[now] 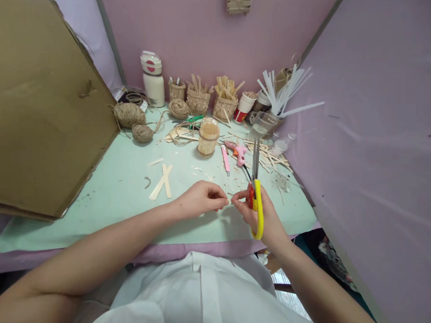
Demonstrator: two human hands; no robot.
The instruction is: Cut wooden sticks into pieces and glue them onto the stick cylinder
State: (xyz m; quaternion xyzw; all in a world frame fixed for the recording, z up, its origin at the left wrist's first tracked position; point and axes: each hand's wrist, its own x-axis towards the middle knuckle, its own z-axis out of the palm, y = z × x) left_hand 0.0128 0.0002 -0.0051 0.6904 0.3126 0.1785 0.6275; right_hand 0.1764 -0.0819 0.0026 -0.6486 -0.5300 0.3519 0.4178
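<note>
My left hand (204, 198) is over the front of the table, thumb and fingers pinched together; anything between them is too small to make out. Just to its right, my right hand (270, 218) holds scissors (259, 209) with yellow and red handles, their blades pointing away from me. The thumb and forefinger of that hand also meet near my left fingertips. Beyond the hands lie a pink craft knife (225, 159) and a pink glue gun (241, 153). A small stick-covered cup (208, 139) stands behind them. Flat wooden sticks (167, 181) lie crossed left of my hands.
A large cardboard sheet (38, 107) rises at the left. Twine balls (129, 115), a white bottle (154, 88), stick-filled containers (197, 101) and a clear cup (262, 125) line the back. Wood scraps (272, 156) litter the right side of the green-covered table (113, 194).
</note>
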